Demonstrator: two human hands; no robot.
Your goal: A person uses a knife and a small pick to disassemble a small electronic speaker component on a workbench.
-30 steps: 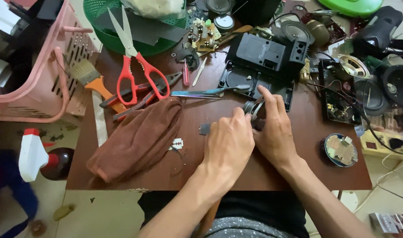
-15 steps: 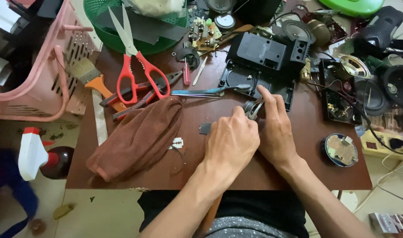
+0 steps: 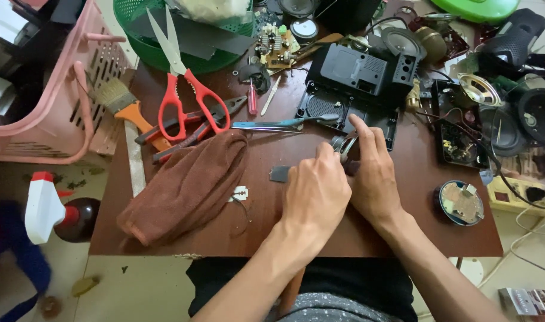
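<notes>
Head view, looking straight down on a cluttered brown table [image 3: 403, 238]. Nearest us, both forearms come up from the bottom edge and meet mid-table. Left hand [image 3: 316, 192] is curled knuckles-up, fingers folded down onto something small beneath it; what exactly it pins is hidden. Right hand [image 3: 373, 176] sits right against it, fingers bent, pinching a small shiny metal part [image 3: 342, 145] that peeks out between the two hands. So both hands are closed around that part, touching each other, just in front of the black casing.

Just left of the left hand, a small grey plate [image 3: 279, 173] lies flat on the table, and a razor blade [image 3: 240, 192] rests nearer the front edge beside a brown cloth [image 3: 192, 182], which is bunched up and spread diagonally. Off the table at the far left, a spray bottle [image 3: 43, 206] stands on the floor. On the right, a round disc [image 3: 460, 202] with a board in it sits well apart from the hands.

Moving up: tweezers [image 3: 278, 124] lie across just beyond the hands, pliers [image 3: 195, 125] and red scissors [image 3: 186, 83] left of them, a brush [image 3: 120, 101] near the pink basket [image 3: 58, 107]. Directly beyond the fingers, the opened black casing [image 3: 362, 74]. Farther back, a circuit board [image 3: 275, 45], a green basket [image 3: 165, 50], and loose speakers [image 3: 481, 89] crowd the far right corner.
</notes>
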